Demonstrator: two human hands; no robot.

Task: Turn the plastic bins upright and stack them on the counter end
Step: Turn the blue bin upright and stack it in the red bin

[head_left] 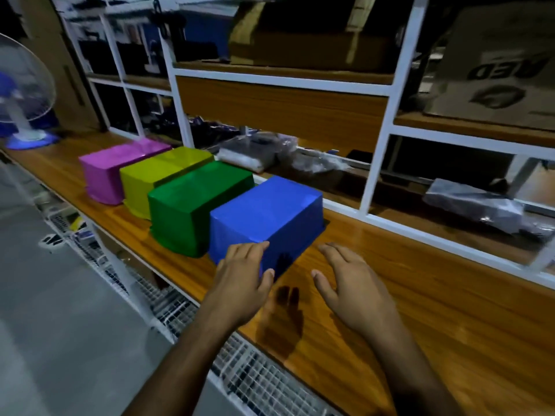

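Note:
Several plastic bins stand upside down in a row on the wooden counter: a pink bin farthest, then a yellow bin, a green bin and a blue bin nearest. My left hand rests on the blue bin's near corner, fingers on its top edge and thumb on its side, not closed around it. My right hand hovers open just to the right of the blue bin, apart from it, fingers spread above the counter.
A white-framed shelf unit with boxes and bagged items runs along the counter's back. A blue and white fan stands at the counter's far left end. White wire baskets hang below the front edge. Bare wood stretches to the right of my hands.

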